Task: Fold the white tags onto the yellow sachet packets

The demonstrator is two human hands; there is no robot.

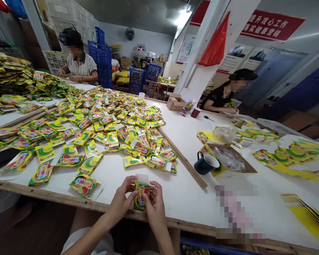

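Observation:
Between my two hands, at the table's front edge, stands a small green and yellow crayon-style carton (141,195) with "TURNS"-like lettering. Its white top flap points up and away from me. My left hand (125,195) grips the carton's left side, with the thumb on its front. On the right side, my right hand (154,200) holds it the same way, fingers curled behind. A big spread of similar cartons (113,139) covers the table ahead and to the left. One carton (84,185) with its flap out lies just left of my hands.
A wooden strip (184,159) runs along the table to my right. Beyond it are a dark mug (206,163), an open box with clear plastic bags (228,159) and flat yellow cardboard sheets (308,216). One person (81,65) sits at the back left, another (225,94) at the right.

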